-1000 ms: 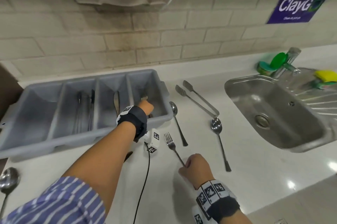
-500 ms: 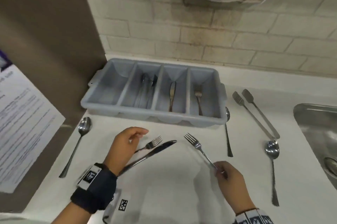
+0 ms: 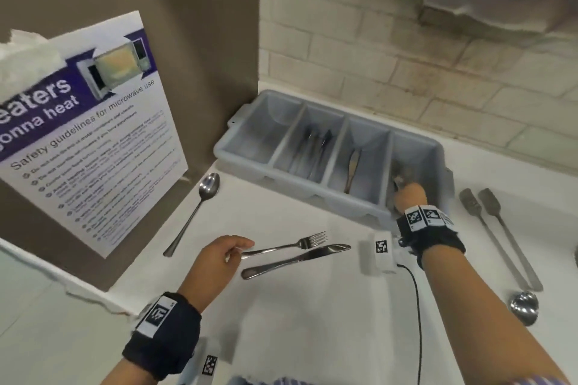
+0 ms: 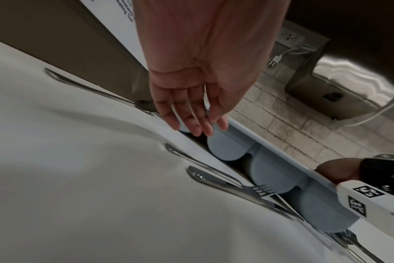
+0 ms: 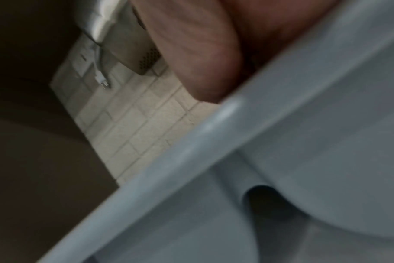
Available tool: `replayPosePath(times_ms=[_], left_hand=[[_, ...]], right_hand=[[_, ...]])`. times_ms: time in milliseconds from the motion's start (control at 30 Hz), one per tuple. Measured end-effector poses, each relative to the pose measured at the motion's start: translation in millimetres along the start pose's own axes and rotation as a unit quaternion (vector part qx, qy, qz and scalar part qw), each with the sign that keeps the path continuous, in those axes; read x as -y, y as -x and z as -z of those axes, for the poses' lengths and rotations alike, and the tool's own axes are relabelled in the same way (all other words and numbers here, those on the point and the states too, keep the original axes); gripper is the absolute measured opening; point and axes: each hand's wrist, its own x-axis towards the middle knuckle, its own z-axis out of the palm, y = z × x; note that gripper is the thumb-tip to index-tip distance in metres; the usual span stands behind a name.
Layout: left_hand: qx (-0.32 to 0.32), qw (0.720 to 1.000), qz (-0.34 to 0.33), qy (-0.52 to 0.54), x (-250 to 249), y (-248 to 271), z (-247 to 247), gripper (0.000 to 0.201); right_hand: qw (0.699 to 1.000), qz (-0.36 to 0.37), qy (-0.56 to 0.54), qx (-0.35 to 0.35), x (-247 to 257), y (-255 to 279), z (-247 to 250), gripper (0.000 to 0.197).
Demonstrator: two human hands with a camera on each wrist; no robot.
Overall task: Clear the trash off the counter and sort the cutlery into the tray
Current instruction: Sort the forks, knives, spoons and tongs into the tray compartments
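A grey four-compartment cutlery tray (image 3: 244, 146) stands against the tiled wall. My right hand (image 3: 409, 198) reaches into its rightmost compartment, where forks (image 3: 399, 173) lie. The fingers are hidden there, and the right wrist view shows only the palm (image 5: 198, 53) behind the tray's rim (image 5: 191, 138). A fork (image 3: 300, 242) and a table knife (image 3: 300, 259) lie side by side on the white counter in front of the tray. My left hand (image 3: 223, 256) hovers at the fork's handle end. In the left wrist view its fingers (image 4: 196, 113) are straight and hold nothing.
One spoon (image 3: 205, 196) lies left of the tray by the brown cabinet wall with a microwave safety poster (image 3: 93, 134). Metal tongs (image 3: 500, 237) and another spoon (image 3: 524, 306) lie to the right. A knife (image 3: 352, 168) and several utensils (image 3: 314, 146) fill the tray's middle compartments.
My right hand has carried the fork from the counter up into the tray's rightmost compartment. My left hand stays by the fork and knife. The head view has turned left.
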Motion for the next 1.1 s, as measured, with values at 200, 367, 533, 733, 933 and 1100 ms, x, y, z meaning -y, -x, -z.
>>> replayPosePath(times_ms=[200,367,533,733,933,1100], left_hand=[[0.077,0.995,-0.043,-0.051,-18.5,-7.8,-16.1,0.040],[0.142,0.977,-0.070,-0.140,-24.6,-10.8,-37.9,0.033],[0.144,0.970,-0.063,-0.184,-21.9,-12.9,-43.3,0.031],[0.145,0.966,-0.041,-0.211,-22.4,-16.3,-41.5,0.027],[0.177,0.956,-0.036,-0.231,-22.7,-19.2,-41.5,0.018],[0.204,0.931,-0.085,-0.289,-29.3,-6.7,-34.6,0.013]], right_hand=[[0.994,0.062,-0.072,-0.052,-2.3,26.7,3.8,0.043],[0.931,0.042,-0.173,-0.318,-45.7,82.5,-3.7,0.030],[0.944,-0.113,-0.194,-0.241,-104.9,94.6,-32.0,0.036],[0.974,-0.189,-0.104,-0.067,-129.8,63.2,-39.8,0.038],[0.958,-0.246,-0.146,-0.035,-130.8,58.7,-24.3,0.029],[0.962,-0.191,-0.190,-0.038,-143.5,87.3,-27.8,0.018]])
